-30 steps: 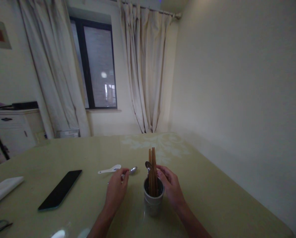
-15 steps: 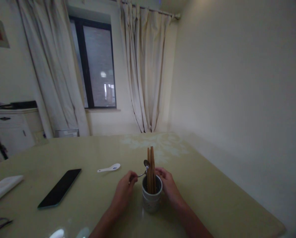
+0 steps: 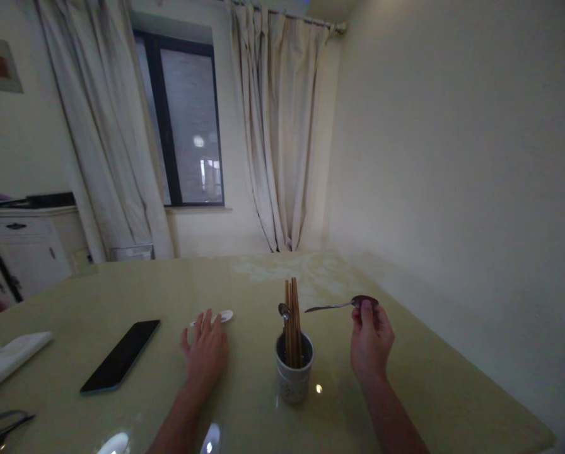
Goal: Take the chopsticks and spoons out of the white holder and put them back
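Observation:
My right hand (image 3: 371, 340) holds a metal spoon (image 3: 330, 307) by its bowl end, above the table to the right of the cup, with the handle pointing left. My left hand (image 3: 205, 350) is open, fingers spread, over a white spoon (image 3: 226, 316) on the table; the fingers partly cover it, and I cannot tell whether they touch it. Between my hands stands a grey cup (image 3: 294, 383). Several wooden chopsticks (image 3: 292, 321) lean upright in it, along with another metal spoon (image 3: 284, 310), bowl end up.
A black-screened phone or tablet (image 3: 120, 357) lies left of my left hand. Farther left are a white flat object (image 3: 15, 359) and dark-handled scissors (image 3: 3, 425). The pale green table (image 3: 434, 384) runs along a wall (image 3: 453, 189) at the right.
My right hand has moved right, away from the cup, and now has a metal spoon in it. My left hand has gone left to the white spoon and let go of the metal spoon.

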Tool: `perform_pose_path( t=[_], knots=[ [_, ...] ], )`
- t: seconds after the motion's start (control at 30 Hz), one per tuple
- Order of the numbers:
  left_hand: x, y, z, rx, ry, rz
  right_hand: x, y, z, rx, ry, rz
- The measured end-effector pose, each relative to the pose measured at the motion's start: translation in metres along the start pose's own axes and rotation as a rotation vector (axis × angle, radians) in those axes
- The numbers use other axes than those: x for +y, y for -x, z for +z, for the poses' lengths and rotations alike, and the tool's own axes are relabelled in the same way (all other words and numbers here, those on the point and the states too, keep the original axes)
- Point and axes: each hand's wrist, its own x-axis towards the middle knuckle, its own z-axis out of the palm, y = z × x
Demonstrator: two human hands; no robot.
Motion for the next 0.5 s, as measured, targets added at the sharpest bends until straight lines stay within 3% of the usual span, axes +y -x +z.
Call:
perform_pose_path(
  t=[0.13,0.33,0.4,0.5],
  knots=[
    [0.001,0.001,-0.003,-0.068,-0.065,0.016,-0.005,0.006,0.004,-0.101,-0.086,0.090],
    [0.011,-0.004,-0.018,-0.189,-0.018,0.037,-0.010,0.032,0.011,-0.532,0.066,0.152],
    [0.015,-0.005,-0.019,-0.236,0.106,0.023,-0.008,0.036,0.013,-0.559,0.109,0.156],
    [0.029,-0.003,-0.018,-0.250,0.475,-0.015,-0.001,0.039,0.014,-0.546,0.207,0.153]
  ],
)
